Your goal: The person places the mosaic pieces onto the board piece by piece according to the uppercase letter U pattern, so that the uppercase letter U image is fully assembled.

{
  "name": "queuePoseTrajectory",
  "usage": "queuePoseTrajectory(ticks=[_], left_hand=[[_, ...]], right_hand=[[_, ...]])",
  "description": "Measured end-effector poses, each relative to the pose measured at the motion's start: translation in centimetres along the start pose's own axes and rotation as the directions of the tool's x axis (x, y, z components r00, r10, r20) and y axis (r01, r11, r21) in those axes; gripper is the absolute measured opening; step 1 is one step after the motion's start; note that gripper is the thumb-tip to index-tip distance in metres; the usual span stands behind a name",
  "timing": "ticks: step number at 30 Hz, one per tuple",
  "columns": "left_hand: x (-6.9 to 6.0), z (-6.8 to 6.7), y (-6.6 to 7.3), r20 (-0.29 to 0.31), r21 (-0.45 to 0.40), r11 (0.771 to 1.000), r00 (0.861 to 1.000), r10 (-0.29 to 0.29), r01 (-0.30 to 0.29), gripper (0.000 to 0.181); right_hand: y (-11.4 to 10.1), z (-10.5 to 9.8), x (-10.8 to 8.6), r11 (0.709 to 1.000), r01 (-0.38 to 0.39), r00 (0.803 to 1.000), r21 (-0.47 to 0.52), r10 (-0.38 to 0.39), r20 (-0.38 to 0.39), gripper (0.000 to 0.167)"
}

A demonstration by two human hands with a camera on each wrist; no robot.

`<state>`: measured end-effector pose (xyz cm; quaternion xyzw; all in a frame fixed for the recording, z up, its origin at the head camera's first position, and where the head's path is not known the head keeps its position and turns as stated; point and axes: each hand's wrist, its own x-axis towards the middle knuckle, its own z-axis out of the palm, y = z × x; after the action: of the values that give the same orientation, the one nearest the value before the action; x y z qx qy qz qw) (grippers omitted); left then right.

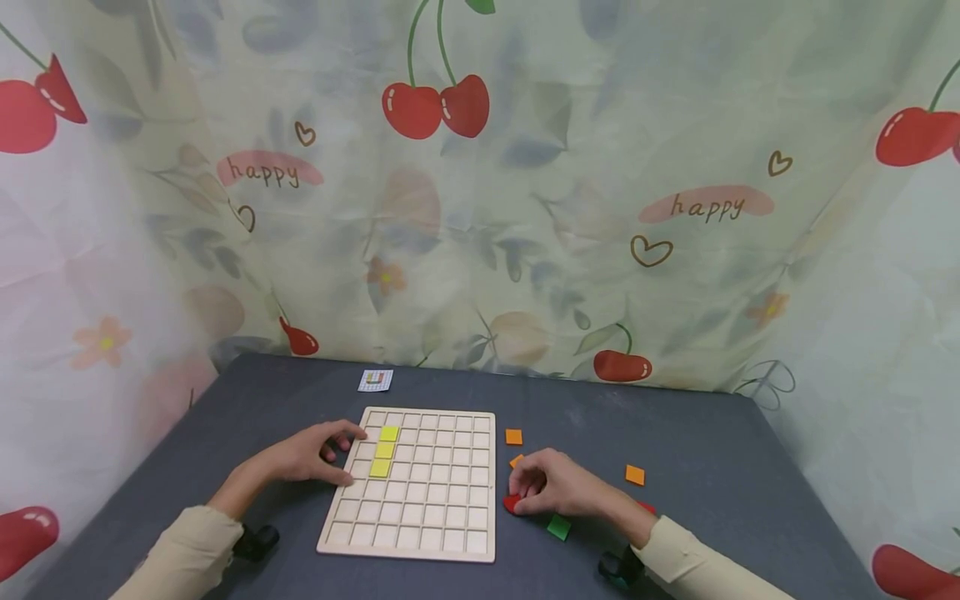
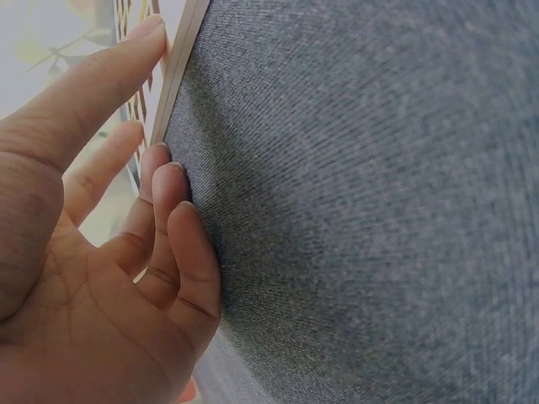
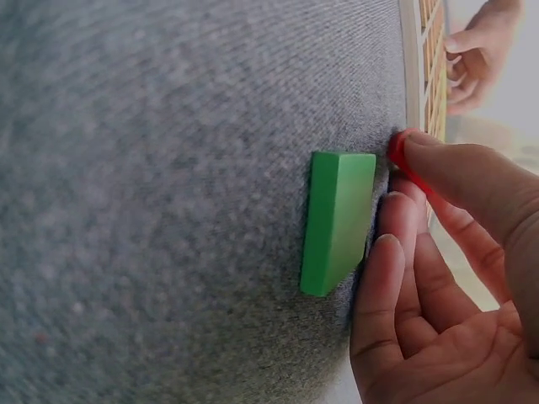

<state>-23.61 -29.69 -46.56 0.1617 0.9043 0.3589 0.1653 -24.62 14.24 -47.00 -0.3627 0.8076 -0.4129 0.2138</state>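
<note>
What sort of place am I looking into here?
Probably a curtained-off tabletop workspace: cherry-print fabric hangs behind and at both sides, a dark table stands within it, and a gridded board lies on top.

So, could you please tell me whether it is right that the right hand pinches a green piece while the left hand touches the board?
Not quite: the right hand pinches a red piece, as the right wrist view shows. The left hand does touch the board.
</note>
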Motion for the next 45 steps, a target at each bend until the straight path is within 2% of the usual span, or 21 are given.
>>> queuePoseTrajectory(ticks=[9,14,22,29,39,45], left_hand=[[-0.1,0.0,0.3,0.0,-0.001,1.0,1.0,0.0,0.0,0.066],[-0.1,0.0,0.5,0.001,0.002,1.0,1.0,-0.002,0.002,0.066],[-0.1,0.0,0.4,-0.004,0.001,1.0,1.0,-0.003,0.003,0.066],[-0.1,0.0,0.4,-0.002,0.006,1.0,1.0,-0.009,0.009,0.066],[-0.1,0.0,0.1,0.003,0.019,1.0,1.0,0.015,-0.015,0.066],[0.0,0.1,0.1,-0.007,-0.003,1.0,1.0,-0.016,0.016,0.066]], right_hand=[[0.5,-0.4,0.0,0.998,0.062,0.998,0.033,-0.063,0.025,0.007],[0.5,-0.5,0.0,0.996,0.057,0.998,0.07,-0.059,0.026,0.006],[0.4,-0.4,0.3,0.993,0.087,0.995,0.085,-0.091,0.047,0.016],[0.0,-0.3,0.5,0.988,0.117,0.991,0.102,-0.122,0.049,0.018],[-0.6,0.0,1.9,0.986,0.131,0.991,0.104,-0.132,0.003,0.015],[-1.2,0.1,3.1,0.986,0.13,0.991,0.103,-0.131,0.003,0.015]])
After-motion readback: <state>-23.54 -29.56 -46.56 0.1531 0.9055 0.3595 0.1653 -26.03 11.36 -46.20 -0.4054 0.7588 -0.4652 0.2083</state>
